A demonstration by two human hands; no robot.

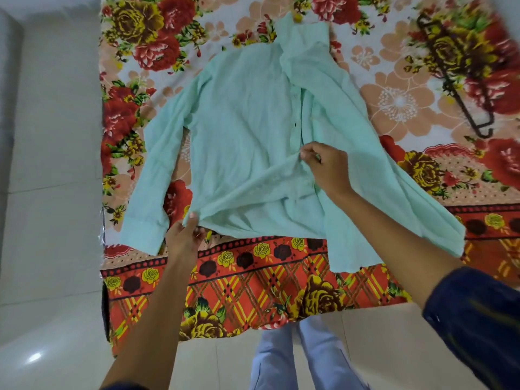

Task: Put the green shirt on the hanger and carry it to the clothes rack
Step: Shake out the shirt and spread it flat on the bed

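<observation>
The green shirt lies spread face up on the floral bedsheet. The left hand pinches its hem corner, and the right hand pinches the button placket. The dark hanger lies well right of the shirt. Best to pull the hem taut, flattening the fabric, before fetching it.

soft even indoor light, floor glare, blurred and warped frame edges

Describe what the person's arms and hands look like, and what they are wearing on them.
Both forearms are bare and so are both hands: left hand, right hand. No rings, watch or gloves show. A dark navy sleeve, with faint lighter streaks, is pushed up on the right arm; a sliver of dark sleeve shows at the left arm's bottom edge.
</observation>
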